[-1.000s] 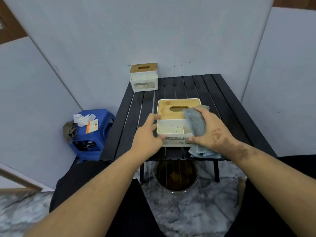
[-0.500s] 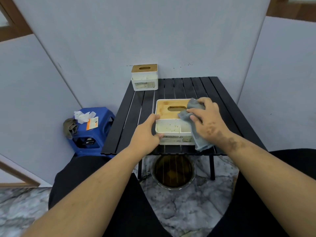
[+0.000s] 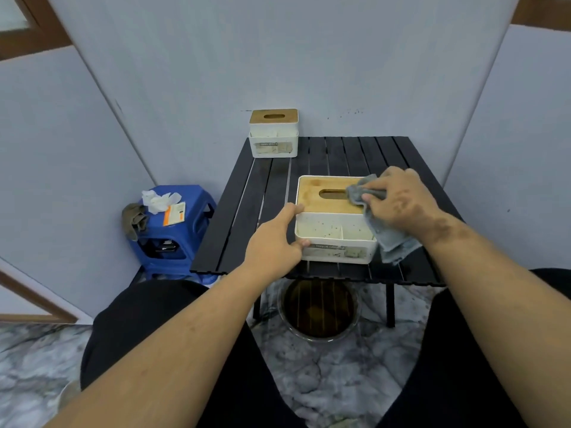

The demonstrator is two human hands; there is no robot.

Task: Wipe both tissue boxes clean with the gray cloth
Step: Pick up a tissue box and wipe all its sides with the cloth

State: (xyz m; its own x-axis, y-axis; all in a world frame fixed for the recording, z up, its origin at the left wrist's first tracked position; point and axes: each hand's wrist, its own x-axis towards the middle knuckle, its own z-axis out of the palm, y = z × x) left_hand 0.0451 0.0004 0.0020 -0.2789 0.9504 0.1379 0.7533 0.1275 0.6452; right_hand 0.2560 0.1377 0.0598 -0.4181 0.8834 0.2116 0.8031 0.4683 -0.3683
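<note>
A white tissue box [image 3: 335, 233] with a wooden lid and a speckled front tray stands near the front edge of the black slatted table [image 3: 340, 156]. My left hand [image 3: 275, 242] grips its left front corner, thumb on the front, fingers along the side. My right hand [image 3: 401, 202] holds the gray cloth [image 3: 386, 236] bunched on the right part of the wooden lid, beside the slot; the cloth's tail hangs over the box's right side. A second tissue box [image 3: 274, 133], same kind, stands at the table's far left corner.
A blue plastic stool [image 3: 176, 233] with crumpled tissues, a card and a brown rag stands left of the table. Under the table sits a round basin of dark water [image 3: 318, 313] on the marble floor. Gray wall panels close in behind and on both sides.
My right hand slid the cloth from the box's front right corner up onto the wooden lid. My left hand kept its hold on the box's left corner.
</note>
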